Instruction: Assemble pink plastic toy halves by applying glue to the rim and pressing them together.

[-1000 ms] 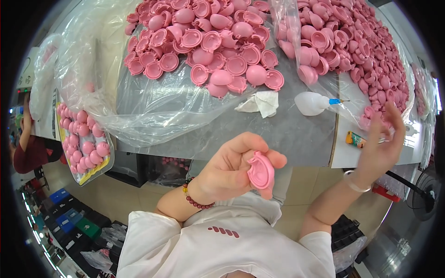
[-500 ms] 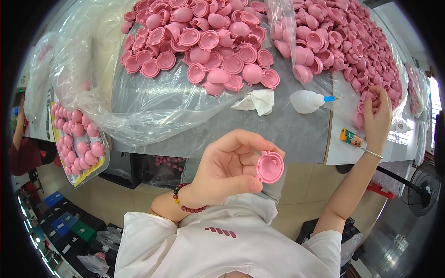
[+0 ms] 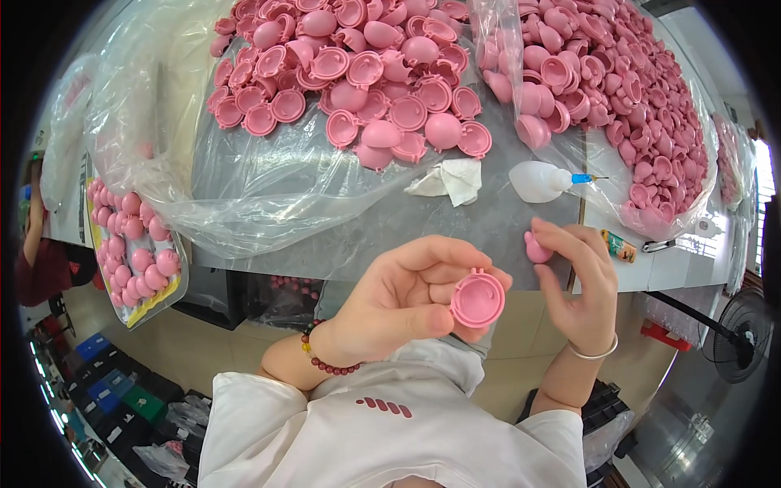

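My left hand (image 3: pixel 415 293), in front of my chest, grips a pink plastic half shell (image 3: pixel 477 298) with its hollow side facing up toward me. To its right, over the table's near edge, my right hand (image 3: pixel 579 281) holds a smaller pink plastic piece (image 3: pixel 537 247) between its fingers. That piece is rounded; its exact form is partly hidden by the fingers. Beyond my hands lies a white squeeze bottle (image 3: pixel 538 182) with a blue needle tip pointing right. A crumpled white cloth (image 3: pixel 450 180) is beside it.
Pink half shells (image 3: pixel 350 95) are heaped on clear plastic at the back middle. A second pile of pink pieces (image 3: pixel 626 106) fills a bag at the right. Closed pink balls (image 3: pixel 140 264) sit in a tray at left. A small green-orange package (image 3: pixel 619 246) and a fan (image 3: pixel 736 333) are at right.
My right hand has come back from the right-hand pile toward my left hand, now with a small pink piece in its fingers. My left hand keeps its half shell, barely shifted.
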`<state>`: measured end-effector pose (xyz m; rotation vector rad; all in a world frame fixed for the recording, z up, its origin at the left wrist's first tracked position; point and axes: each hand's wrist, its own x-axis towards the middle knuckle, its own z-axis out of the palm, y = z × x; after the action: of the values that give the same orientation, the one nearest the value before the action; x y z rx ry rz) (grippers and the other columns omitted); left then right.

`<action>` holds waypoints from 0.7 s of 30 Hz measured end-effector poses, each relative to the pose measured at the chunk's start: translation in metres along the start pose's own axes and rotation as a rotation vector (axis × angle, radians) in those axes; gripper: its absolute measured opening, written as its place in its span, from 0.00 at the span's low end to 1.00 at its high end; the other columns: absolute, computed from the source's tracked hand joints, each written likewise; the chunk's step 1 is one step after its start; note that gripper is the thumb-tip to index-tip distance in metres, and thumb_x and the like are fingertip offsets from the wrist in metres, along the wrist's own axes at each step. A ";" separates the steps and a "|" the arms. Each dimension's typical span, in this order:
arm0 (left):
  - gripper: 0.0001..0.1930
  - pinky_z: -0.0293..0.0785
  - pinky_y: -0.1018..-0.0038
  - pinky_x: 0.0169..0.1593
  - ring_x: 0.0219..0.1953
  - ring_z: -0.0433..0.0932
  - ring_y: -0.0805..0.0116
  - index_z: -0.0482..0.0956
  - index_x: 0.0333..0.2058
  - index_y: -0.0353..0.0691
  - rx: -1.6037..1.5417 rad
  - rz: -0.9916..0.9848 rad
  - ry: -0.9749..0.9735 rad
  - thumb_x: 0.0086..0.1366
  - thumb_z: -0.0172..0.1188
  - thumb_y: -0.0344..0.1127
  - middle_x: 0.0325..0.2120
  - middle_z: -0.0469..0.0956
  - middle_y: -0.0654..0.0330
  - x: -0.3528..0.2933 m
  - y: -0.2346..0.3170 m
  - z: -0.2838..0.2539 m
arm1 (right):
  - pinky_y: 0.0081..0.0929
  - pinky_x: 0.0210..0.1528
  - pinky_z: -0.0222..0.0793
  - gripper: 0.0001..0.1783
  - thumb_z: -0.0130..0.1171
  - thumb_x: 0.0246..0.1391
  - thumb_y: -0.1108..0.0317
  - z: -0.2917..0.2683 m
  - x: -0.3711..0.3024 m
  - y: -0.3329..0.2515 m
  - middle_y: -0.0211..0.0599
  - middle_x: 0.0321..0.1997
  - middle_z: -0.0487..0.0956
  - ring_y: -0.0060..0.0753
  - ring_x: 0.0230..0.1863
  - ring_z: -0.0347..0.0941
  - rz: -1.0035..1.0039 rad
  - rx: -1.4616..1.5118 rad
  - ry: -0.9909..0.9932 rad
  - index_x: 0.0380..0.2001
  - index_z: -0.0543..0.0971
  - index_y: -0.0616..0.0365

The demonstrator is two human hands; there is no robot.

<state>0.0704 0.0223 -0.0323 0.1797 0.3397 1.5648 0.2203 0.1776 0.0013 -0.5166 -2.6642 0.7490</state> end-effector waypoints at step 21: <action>0.20 0.73 0.72 0.42 0.41 0.72 0.62 0.69 0.40 0.27 0.875 0.388 0.057 0.45 0.61 0.19 0.42 0.68 0.44 0.001 -0.007 -0.001 | 0.23 0.27 0.68 0.16 0.67 0.25 0.74 0.029 -0.005 -0.033 0.43 0.29 0.76 0.37 0.28 0.72 -0.152 0.310 0.296 0.22 0.74 0.61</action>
<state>0.0769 0.0230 -0.0352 0.9218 1.0745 1.7070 0.2049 0.1367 -0.0055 -0.3114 -2.2329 0.9371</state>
